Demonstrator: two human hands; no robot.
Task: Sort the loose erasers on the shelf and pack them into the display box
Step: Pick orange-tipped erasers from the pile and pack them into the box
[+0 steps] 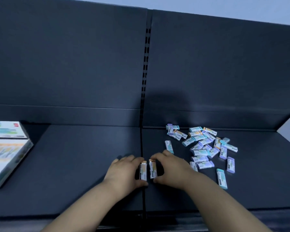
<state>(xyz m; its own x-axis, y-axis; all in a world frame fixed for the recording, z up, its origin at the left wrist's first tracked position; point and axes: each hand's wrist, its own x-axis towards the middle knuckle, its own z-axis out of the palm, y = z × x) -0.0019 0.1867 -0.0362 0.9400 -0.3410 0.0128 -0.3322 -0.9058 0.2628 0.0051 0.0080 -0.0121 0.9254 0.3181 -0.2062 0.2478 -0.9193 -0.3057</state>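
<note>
The left hand pinches an orange-ended eraser, fingertips at its far end and thumb at its near end; the right hand grips a second orange-ended eraser the same way; the two lie side by side, nearly touching, long axes pointing away from the person, and seem to rest on the shelf by its centre seam, at lower centre of the frame. The display box sits at the far left edge, well apart from both hands; the left hand is nearer it, so I'd guess the pair must travel leftward. The loose pile sprawls right of centre, just beside the right hand; small paper-sleeved blocks with purple, teal or orange ends, lying at every angle.
</note>
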